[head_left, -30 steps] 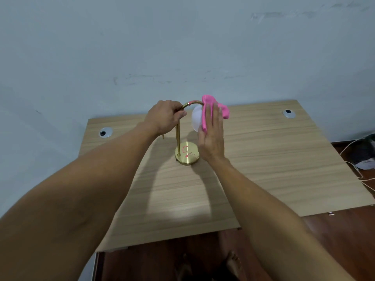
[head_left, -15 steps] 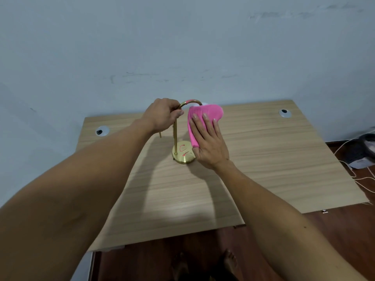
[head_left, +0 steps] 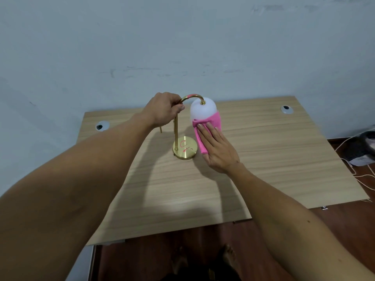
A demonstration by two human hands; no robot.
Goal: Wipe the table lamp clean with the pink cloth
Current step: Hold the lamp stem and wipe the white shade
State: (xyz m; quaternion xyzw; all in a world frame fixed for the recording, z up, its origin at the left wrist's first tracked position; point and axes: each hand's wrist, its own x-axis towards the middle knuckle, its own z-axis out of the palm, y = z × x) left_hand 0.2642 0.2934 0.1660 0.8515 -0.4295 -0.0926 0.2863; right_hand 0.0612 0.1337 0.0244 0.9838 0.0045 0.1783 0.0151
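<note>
The table lamp stands mid-table: a round gold base [head_left: 185, 148] with red marks, a thin gold stem curving over into a white frosted shade [head_left: 202, 110]. My left hand [head_left: 165, 109] is closed around the top of the stem, just left of the curve. The pink cloth [head_left: 206, 128] wraps the lower half of the shade and hangs down beside the base. My right hand [head_left: 218, 148] presses the cloth against the shade from the near side, fingers flat and together. The upper part of the shade is bare.
The wooden table [head_left: 263, 159] has a cable grommet at the back left [head_left: 101, 126] and back right [head_left: 286, 109]. A pale wall rises right behind it. Cables and dark items [head_left: 363, 151] lie on the floor at the right. My bare feet show below the near edge.
My right hand has slid the pink cloth down from the top of the shade to its lower half, uncovering the white upper part. My left hand keeps its hold on the stem.
</note>
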